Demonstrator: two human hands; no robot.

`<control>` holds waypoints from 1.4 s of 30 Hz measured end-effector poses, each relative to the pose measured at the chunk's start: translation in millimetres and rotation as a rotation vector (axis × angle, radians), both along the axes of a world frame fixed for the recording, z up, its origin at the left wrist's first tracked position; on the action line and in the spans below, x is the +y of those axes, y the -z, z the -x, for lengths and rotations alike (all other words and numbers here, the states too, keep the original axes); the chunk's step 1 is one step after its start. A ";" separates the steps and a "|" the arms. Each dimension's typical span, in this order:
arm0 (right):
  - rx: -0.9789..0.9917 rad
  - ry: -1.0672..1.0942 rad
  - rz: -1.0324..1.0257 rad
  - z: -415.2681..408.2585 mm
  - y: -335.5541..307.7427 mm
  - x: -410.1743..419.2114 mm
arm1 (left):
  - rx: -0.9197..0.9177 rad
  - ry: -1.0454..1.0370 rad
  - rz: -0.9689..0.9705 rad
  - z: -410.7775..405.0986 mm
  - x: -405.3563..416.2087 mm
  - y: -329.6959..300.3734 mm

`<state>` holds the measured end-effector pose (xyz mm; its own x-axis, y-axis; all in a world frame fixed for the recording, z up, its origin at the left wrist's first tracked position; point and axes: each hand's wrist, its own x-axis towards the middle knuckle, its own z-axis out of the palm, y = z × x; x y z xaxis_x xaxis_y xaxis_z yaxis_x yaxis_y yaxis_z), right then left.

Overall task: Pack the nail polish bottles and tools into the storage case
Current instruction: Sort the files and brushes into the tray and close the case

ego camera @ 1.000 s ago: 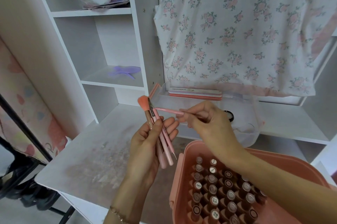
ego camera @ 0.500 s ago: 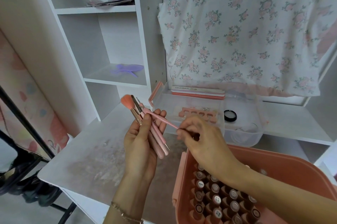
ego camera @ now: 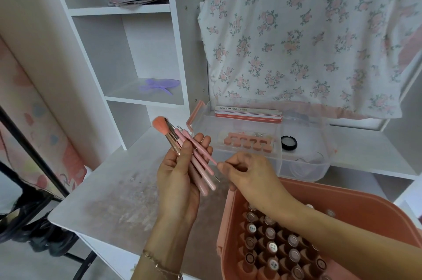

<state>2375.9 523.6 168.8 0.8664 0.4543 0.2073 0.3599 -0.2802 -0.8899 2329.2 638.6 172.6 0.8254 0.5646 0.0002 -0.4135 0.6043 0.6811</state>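
My left hand [ego camera: 180, 179] grips a bundle of pink nail tools [ego camera: 196, 165], among them a brush with an orange tuft [ego camera: 161, 125]. My right hand [ego camera: 245, 173] pinches the lower end of one thin pink tool [ego camera: 199, 148] that lies across the left fingers. The pink storage case [ego camera: 365, 209] stands at the lower right, with several nail polish bottles [ego camera: 271, 246] upright in its slots. Behind the hands is a clear tray [ego camera: 303, 165] holding a pink toe separator [ego camera: 247, 142], nail files [ego camera: 247, 112] and a small black pot [ego camera: 288, 142].
The white desk [ego camera: 109, 190] has a worn patch in front of my left hand. White shelves [ego camera: 141, 97] rise behind it, with a purple item [ego camera: 159, 85] on one. A floral cloth [ego camera: 308, 35] hangs at the upper right. A dark stand [ego camera: 34, 154] is at the left edge.
My right hand has moved down and right along the thin pink tool, laying it against the bundle in my left hand. The left hand has shifted slightly left, and the tray's contents came into view.
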 end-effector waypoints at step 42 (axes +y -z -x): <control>-0.352 0.199 0.476 -124.0 -37.2 -86.1 | 0.297 0.736 -1.563 -142.9 45.1 -89.0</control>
